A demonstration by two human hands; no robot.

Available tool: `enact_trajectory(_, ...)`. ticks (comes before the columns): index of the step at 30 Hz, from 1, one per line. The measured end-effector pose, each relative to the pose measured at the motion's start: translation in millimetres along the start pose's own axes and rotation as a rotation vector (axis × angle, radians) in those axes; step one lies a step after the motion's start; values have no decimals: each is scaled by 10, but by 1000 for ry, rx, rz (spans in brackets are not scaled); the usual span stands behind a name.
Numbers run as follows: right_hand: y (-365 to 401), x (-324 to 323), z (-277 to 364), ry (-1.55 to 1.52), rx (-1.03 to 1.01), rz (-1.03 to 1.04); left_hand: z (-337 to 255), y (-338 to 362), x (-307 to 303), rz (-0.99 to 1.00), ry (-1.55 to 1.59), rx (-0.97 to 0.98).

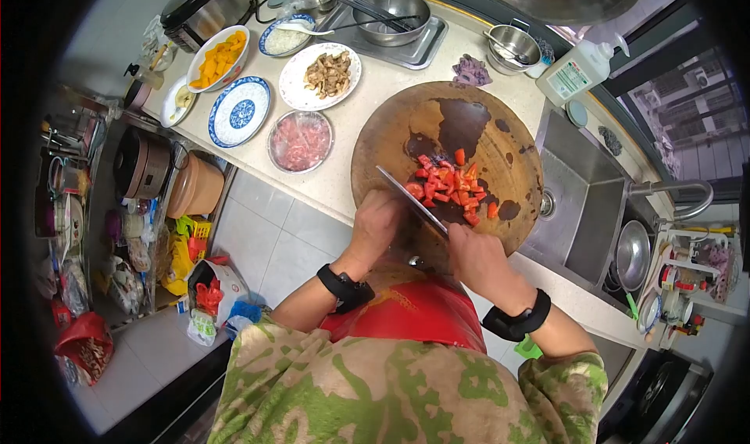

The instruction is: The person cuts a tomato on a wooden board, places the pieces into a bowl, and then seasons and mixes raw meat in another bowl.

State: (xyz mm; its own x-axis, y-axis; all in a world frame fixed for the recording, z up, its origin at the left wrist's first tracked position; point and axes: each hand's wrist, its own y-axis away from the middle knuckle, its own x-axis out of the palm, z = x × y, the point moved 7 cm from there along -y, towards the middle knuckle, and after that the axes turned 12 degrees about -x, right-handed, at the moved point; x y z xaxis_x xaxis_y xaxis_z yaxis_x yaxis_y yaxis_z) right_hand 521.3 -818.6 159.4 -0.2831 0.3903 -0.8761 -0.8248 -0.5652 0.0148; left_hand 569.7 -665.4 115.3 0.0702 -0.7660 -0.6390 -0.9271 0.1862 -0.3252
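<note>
My right hand (478, 258) is wrapped round the handle of a kitchen knife (412, 199), whose blade slants up and left across the near part of a round wooden chopping board (516, 151). Chopped red pieces, looking like tomato (448, 181), lie in a loose heap on the board, just beyond the blade. My left hand (378, 219) is at the board's near left edge, close to the blade on the side nearer me. Its fingers are curled in, and whatever they hold is hidden.
Left of the board are a bowl of raw meat (300, 141), a plate of brown pieces (292, 76), a blue-patterned plate (240, 111) and a bowl of orange chunks (237, 62). A sink (564, 145) with a faucet (670, 186) lies right. A soap bottle (576, 72) stands behind.
</note>
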Motion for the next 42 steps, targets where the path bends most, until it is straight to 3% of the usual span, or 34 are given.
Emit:
enact_trajectory(4, -206, 128, 59, -6, 45, 44, 54, 1, 9, -21, 14, -41)
enact_trajectory(11, 121, -98, 130, -69, 72, -223, -38, -59, -33, -14, 123, -80)
enact_trajectory(14, 76, 50, -64, 15, 201, -8, -13, -89, 40, 17, 84, -71)
enact_trajectory(23, 286, -80, -228, -199, 203, -233, -12, -239, 225, 108, 2, -229)
enact_trajectory(26, 523, -250, -290, -97, 315, -318, -31, -329, 283, 123, 162, -310)
enact_trajectory(27, 636, -353, -418, -63, 450, -343, -41, -362, 356, 122, 139, -274)
enact_trajectory(30, 796, -287, -692, 66, 589, -281, -81, -445, 595, 117, 129, -162)
enact_trajectory(34, 713, -223, -637, 33, 561, -281, -151, -438, 648, 119, 214, -142)
enact_trajectory(36, 695, -247, -629, 31, 404, -416, -171, -421, 542, 37, 112, -123)
enact_trajectory(39, 916, -54, -916, -306, 559, -499, -89, -519, 571, 50, 81, -155)
enact_trajectory(42, 1221, 26, -1024, -734, 719, -634, -217, -616, 637, 81, -68, -67)
